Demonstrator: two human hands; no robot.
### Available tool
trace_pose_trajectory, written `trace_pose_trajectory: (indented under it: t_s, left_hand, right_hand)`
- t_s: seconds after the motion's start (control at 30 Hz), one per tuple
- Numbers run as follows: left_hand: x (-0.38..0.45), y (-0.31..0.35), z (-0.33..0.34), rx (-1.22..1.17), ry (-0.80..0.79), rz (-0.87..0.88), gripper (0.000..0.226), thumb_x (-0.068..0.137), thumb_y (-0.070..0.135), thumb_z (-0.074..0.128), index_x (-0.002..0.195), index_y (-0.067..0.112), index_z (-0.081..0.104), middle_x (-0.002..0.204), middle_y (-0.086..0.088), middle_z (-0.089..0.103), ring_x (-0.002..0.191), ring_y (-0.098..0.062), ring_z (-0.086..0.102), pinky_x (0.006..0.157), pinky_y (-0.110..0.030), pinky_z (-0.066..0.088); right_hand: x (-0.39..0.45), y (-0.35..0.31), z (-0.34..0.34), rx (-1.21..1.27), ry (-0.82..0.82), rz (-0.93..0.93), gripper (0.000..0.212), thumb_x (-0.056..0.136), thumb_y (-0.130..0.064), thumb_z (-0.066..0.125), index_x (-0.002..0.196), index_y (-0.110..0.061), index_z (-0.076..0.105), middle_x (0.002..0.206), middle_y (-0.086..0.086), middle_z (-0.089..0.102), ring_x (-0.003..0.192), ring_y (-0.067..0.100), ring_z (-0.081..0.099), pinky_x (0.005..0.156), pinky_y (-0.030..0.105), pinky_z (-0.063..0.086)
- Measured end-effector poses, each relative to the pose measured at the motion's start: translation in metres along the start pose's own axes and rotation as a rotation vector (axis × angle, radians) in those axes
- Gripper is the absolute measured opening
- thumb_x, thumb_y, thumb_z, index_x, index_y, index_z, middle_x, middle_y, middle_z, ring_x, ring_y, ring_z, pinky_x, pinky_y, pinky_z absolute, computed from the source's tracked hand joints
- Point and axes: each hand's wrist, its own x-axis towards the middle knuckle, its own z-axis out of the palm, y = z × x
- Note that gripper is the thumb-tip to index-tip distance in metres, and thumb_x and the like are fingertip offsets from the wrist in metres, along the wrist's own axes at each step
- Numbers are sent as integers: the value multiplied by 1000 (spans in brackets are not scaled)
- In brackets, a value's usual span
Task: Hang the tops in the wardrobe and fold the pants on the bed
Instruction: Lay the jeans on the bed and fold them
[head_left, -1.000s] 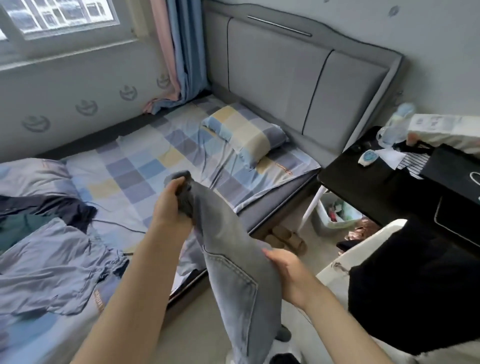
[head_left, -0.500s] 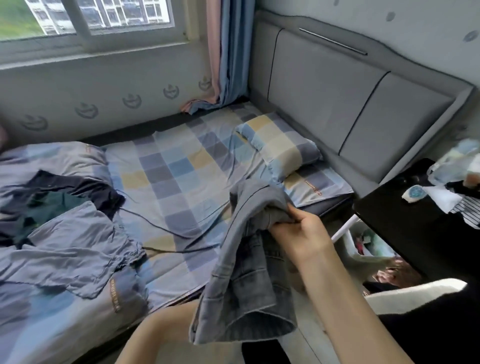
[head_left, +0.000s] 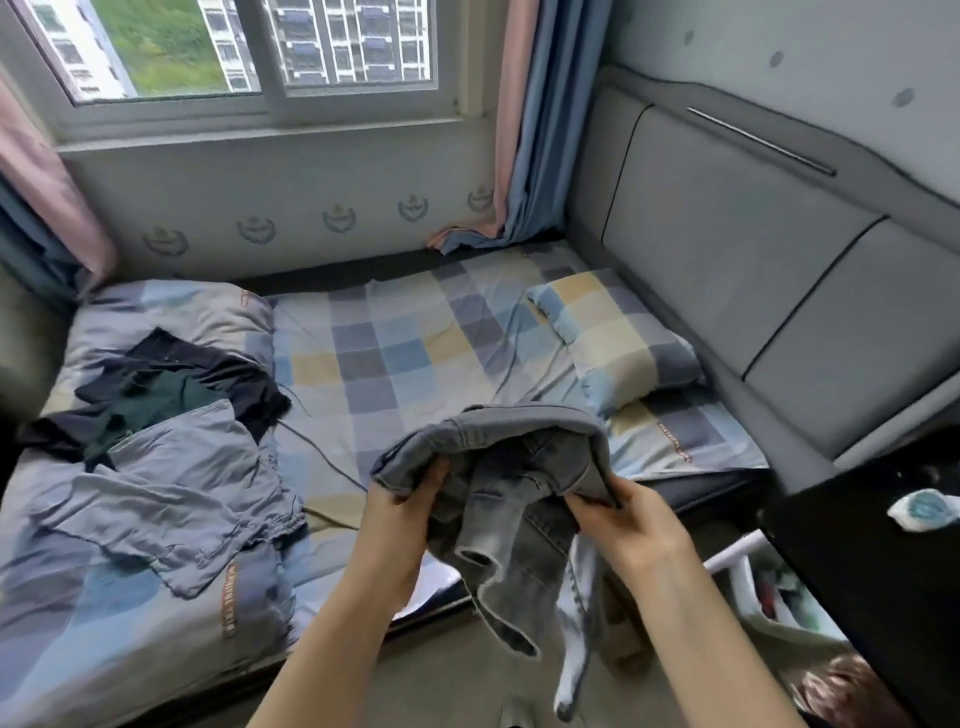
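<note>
A pair of grey-blue jeans (head_left: 511, 467) hangs bunched in front of me, over the near edge of the bed (head_left: 415, 353). My left hand (head_left: 402, 514) grips the waistband on the left. My right hand (head_left: 626, 519) grips it on the right. The legs droop toward the floor. On the bed's left side lies a pile of clothes: a light blue garment (head_left: 171, 483) on top, with a dark green top (head_left: 156, 410) and a black garment (head_left: 218, 374) under it.
A checked pillow (head_left: 618, 332) lies by the grey padded headboard (head_left: 727, 249). A black desk (head_left: 883, 561) stands at the right with a white bin (head_left: 769, 597) beneath it. A thin cable (head_left: 322, 452) runs across the sheet. A folded duvet (head_left: 182, 317) lies at far left.
My left hand came up from below and took hold of the jeans' waistband; both hands now spread it. My view has swung left toward the window and bed.
</note>
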Motion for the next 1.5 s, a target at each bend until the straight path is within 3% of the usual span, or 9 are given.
trace_pose_trajectory:
  t_s: [0.17,0.3,0.37,0.47,0.63,0.8,1.03,1.17,1.5]
  left_hand:
    - [29,36,39,87,-39,210,30,93,-6,51,94,14,74,95,-11,74,91,-29,70,76,-37,57]
    - [47,55,61,310,-163,290,45,84,-17,50,88,19,76,90,-8,75,88,-29,69,80,-42,54]
    - [56,63,68,391,-210,308,35,82,-14,55,83,15,75,83,-7,73,78,-21,65,74,-40,50]
    - [65,78,77,570,-269,336,8,75,4,69,81,9,72,75,-6,67,72,-13,59,68,-33,45]
    - [62,107,56,510,-330,181,54,67,30,87,116,40,67,118,9,69,109,-10,64,92,-27,49]
    - [33,83,29,489,316,341,15,84,23,73,96,18,68,89,3,66,81,-17,61,63,-11,47]
    - [27,40,55,434,-316,77,78,79,26,77,139,52,34,131,31,53,118,2,56,93,-22,51]
    - [36,35,50,289,-114,111,41,79,-2,72,115,18,65,104,-3,75,100,-23,70,77,-28,57]
    - [83,55,-60,87,542,213,5,89,9,66,92,11,69,90,-3,75,73,-14,70,68,-26,60]
  right_hand:
    - [-10,-16,-1,-614,-50,42,55,63,-22,85,93,16,59,87,21,64,79,33,61,85,45,54]
    - [-29,-52,12,-1724,7,-735,41,83,-13,64,122,-10,52,111,-2,57,103,20,55,88,28,43]
    - [-38,-64,26,-1693,-282,-1026,61,85,-19,65,137,-33,35,131,-13,43,125,8,39,102,24,34]
    - [-19,-62,50,-1753,-665,-1014,73,86,-21,67,140,-44,24,135,-11,45,127,12,43,104,37,40]
    - [19,-60,62,-1605,-364,-1184,41,87,-17,65,126,-17,50,103,-11,60,100,13,58,84,32,46]
    - [25,-46,65,-1178,-191,-1172,31,87,-19,66,116,-17,53,96,-13,64,90,-1,59,80,29,49]
    - [17,-23,83,-1214,-627,-686,33,85,-9,69,117,-13,62,103,4,72,97,18,69,85,36,56]
    - [8,-38,84,-871,-664,-276,19,77,-24,63,87,-15,76,92,8,75,88,21,71,78,28,57]
    - [48,-142,94,-719,-453,-357,26,83,-11,50,76,-7,75,78,9,72,71,22,69,74,31,54]
